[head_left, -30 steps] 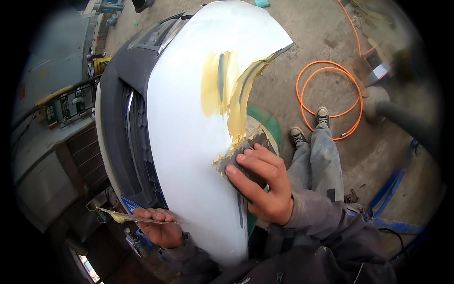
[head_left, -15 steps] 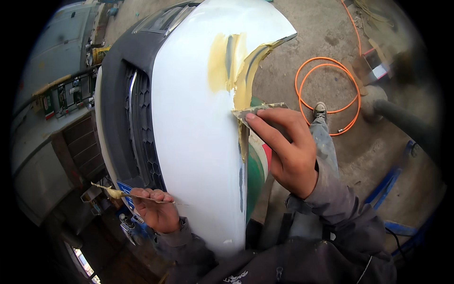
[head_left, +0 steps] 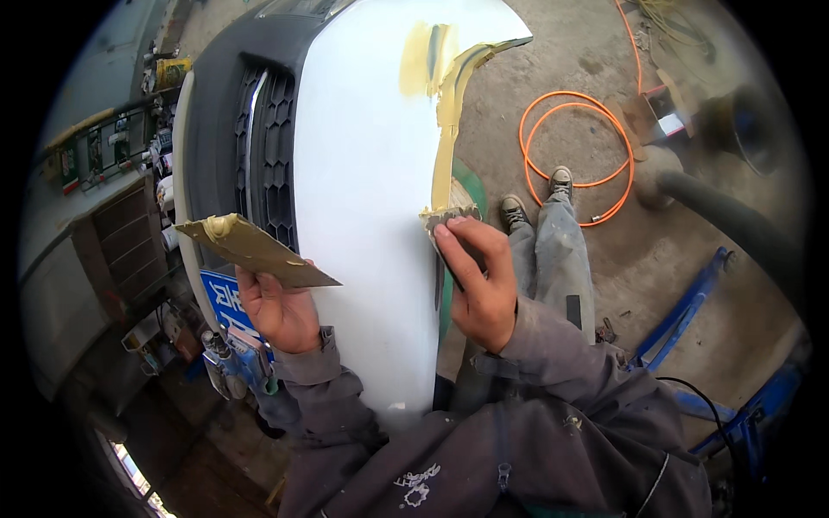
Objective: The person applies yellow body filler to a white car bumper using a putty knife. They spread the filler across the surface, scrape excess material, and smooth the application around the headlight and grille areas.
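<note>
My left hand (head_left: 283, 312) grips a flat putty board (head_left: 263, 257) by its lower edge, with a dab of yellow putty (head_left: 218, 227) near its far left corner. The board is tilted above the white car bumper (head_left: 367, 173). My right hand (head_left: 480, 281) pinches a thin, putty-smeared spreader (head_left: 447, 221) between thumb and fingers. The spreader's left end is at the bumper's right edge. Yellow putty (head_left: 447, 121) covers that edge above it, and a wider yellow patch (head_left: 416, 60) lies on the white face further away.
A black honeycomb grille (head_left: 275, 129) runs along the bumper's left part, with a blue plate (head_left: 226, 300) below. On the concrete floor lies a coiled orange hose (head_left: 623, 155). A blue metal frame (head_left: 682, 306) stands to the right. Cluttered shelves (head_left: 129, 142) are at the left.
The left hand has risen and turned the board, so its broad face shows instead of its edge. The right hand with the spreader has come nearer along the edge. My view has shifted.
</note>
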Action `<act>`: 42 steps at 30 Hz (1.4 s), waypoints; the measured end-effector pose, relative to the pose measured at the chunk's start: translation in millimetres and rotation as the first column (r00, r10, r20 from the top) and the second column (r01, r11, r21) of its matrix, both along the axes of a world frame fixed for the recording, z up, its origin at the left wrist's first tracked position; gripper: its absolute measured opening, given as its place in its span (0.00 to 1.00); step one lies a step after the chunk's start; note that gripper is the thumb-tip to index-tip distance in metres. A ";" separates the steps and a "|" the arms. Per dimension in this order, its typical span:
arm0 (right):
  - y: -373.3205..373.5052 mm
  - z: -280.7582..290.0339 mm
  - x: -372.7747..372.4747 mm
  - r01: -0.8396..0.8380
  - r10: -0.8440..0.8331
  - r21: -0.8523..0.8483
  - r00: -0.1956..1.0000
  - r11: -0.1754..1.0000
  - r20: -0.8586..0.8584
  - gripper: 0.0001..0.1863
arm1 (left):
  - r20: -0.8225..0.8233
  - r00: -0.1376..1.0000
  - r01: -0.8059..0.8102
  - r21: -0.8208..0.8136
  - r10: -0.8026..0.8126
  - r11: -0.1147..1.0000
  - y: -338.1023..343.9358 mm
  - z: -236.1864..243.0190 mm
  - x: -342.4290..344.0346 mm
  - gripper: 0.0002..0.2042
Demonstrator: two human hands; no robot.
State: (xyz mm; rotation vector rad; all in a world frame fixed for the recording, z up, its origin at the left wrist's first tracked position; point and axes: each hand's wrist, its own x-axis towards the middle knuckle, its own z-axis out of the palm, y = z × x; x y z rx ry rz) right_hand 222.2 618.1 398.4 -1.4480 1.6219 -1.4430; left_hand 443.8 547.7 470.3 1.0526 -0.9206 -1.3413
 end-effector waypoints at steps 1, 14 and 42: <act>7.6 -3.4 8.5 0.006 -0.006 0.003 0.998 1.000 -0.066 0.29 | 0.000 1.000 -0.016 0.006 0.016 1.000 -1.5 -0.4 -0.9 0.17; -10.2 4.9 -20.0 -0.038 0.031 -0.033 0.982 0.999 -0.188 0.29 | 0.025 0.997 0.074 -0.027 -0.073 0.997 -9.1 -1.3 -2.1 0.17; 74.2 9.7 17.1 -0.111 0.096 -0.034 0.949 0.993 -0.299 0.31 | 0.036 0.997 0.067 -0.011 -0.067 0.998 -10.9 -2.9 -2.3 0.17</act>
